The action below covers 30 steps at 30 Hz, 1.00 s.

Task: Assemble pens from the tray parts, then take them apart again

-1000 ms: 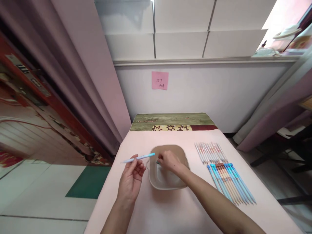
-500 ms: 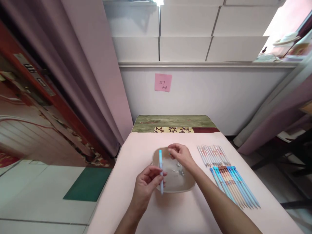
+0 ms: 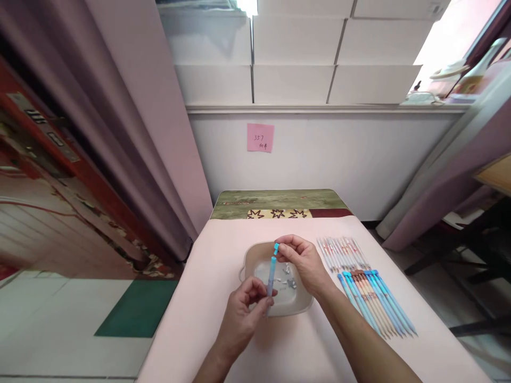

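Between the thumb and fingers of my left hand (image 3: 248, 308) is a light-blue pen barrel (image 3: 272, 274), held nearly upright with its open-looking top end up. My right hand (image 3: 300, 260) pinches a small bright-blue pen cap piece (image 3: 276, 248) just above that top end, with a narrow gap between the two. Both hands are over a beige plastic basin (image 3: 255, 252), which holds several small white and grey pieces (image 3: 289, 282). The lower tip of the barrel is partly hidden by my left fingers.
Right of the basin lie a row of whitish pens (image 3: 343, 254) and, nearer, a row of blue and tan pens (image 3: 377, 303) with clip tops. A pale pink cloth (image 3: 223, 255) covers the table. A wall with a pink note (image 3: 260, 138) stands behind.
My right hand has brought the small blue piece over the pen's top, where it now shows clearly. The barrel has tilted slightly and shifted right. The view has turned a little.
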{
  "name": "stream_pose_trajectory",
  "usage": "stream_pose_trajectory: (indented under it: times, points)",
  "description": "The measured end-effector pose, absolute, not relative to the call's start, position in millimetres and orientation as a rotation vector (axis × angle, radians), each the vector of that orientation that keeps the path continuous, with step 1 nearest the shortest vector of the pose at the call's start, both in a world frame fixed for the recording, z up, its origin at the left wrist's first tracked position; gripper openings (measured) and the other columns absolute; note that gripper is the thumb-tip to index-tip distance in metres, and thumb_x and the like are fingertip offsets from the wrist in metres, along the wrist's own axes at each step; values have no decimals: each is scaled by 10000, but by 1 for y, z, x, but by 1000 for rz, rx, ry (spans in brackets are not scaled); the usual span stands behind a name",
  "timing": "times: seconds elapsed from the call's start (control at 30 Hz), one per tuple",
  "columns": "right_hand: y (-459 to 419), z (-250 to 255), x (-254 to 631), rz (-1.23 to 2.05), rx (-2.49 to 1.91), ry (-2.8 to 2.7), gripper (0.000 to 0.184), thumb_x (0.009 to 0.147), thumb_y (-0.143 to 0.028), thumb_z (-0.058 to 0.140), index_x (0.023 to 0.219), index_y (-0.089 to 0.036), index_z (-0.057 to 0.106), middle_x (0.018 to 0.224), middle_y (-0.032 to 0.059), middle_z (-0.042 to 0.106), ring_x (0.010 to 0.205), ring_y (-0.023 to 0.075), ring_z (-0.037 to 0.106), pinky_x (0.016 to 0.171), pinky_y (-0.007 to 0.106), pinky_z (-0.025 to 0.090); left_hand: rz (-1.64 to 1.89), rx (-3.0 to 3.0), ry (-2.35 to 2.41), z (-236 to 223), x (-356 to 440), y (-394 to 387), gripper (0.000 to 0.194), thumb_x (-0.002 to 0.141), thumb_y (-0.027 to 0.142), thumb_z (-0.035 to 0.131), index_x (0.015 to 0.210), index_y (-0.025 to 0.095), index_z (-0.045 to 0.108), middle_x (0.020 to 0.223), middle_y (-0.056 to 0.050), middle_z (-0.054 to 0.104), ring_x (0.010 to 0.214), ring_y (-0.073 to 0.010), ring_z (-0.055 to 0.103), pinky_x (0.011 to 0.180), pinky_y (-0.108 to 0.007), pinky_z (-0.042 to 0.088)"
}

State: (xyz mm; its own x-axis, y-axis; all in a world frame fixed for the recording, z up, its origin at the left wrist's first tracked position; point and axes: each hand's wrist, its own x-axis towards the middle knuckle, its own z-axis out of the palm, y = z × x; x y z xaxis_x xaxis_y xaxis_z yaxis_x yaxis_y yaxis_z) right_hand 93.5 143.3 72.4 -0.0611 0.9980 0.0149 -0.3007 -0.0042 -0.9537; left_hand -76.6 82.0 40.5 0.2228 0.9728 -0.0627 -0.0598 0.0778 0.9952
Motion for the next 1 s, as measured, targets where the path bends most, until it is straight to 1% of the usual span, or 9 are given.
stream_pose_trajectory:
  times: [0.23,0.43,0.5,0.63,0.67,0.73,0.83,0.9,1.0]
  points:
    - [137,76,101,1342,-937,-1156,289,707,-417,751,862,-182,687,711,2,650,664,130,584,662,262,494,1031,1285,1052,45,-74,80,159,771,260,676,738,193,536,841,-87,711,823,-226,663,695,-282,472]
    - [132,78,112,1343,-929,-1345,270,727,-400,746,869,-181,676,788,20,680,735,147,618,699,274,501,1008,1357,1070,46,-74,78,142,788,268,660,756,197,540,839,-75,709,869,-237,671,741,-295,474]
    - [130,81,115,1377,-916,-1348,283,737,-393,742,915,-184,677,820,27,688,769,154,630,725,282,501,1005,1344,1069,44,-73,78,147,787,273,662,755,198,540,851,-76,708,878,-238,670,737,-293,476]
    - [124,81,119,1347,-961,-1269,430,770,-441,703,1122,-207,626,879,44,700,810,176,646,727,300,503,1037,1255,1044,43,-68,79,162,762,273,684,740,198,542,840,-78,697,917,-255,661,720,-291,482]
    - [120,79,119,1316,-992,-1239,428,777,-462,689,1113,-204,626,863,47,699,791,177,646,708,298,504,1046,1239,1036,43,-67,79,166,755,272,690,737,199,542,821,-73,691,914,-254,659,715,-289,482]
    - [112,69,117,1267,-1059,-1211,375,774,-483,683,1003,-188,654,795,44,691,729,173,639,664,287,499,1069,1227,1026,42,-63,80,171,748,272,697,733,201,542,789,-57,675,859,-232,653,697,-279,481]
    - [94,49,112,1245,-1157,-1270,293,743,-457,721,827,-183,661,703,25,663,641,158,605,598,265,476,1113,1265,1043,39,-55,80,176,749,271,697,715,199,540,706,-14,614,683,-163,593,631,-243,459]
    - [82,37,109,1210,-1215,-1284,268,732,-437,733,785,-188,652,688,14,647,602,144,572,556,249,449,1118,1316,1061,36,-49,77,176,752,267,695,701,195,542,663,5,570,628,-138,545,611,-231,443]
    - [70,28,108,1149,-1263,-1246,254,746,-430,720,770,-190,638,676,6,625,575,129,529,529,237,421,1112,1377,1086,32,-40,72,159,764,266,682,698,196,556,662,3,571,643,-144,547,625,-231,442]
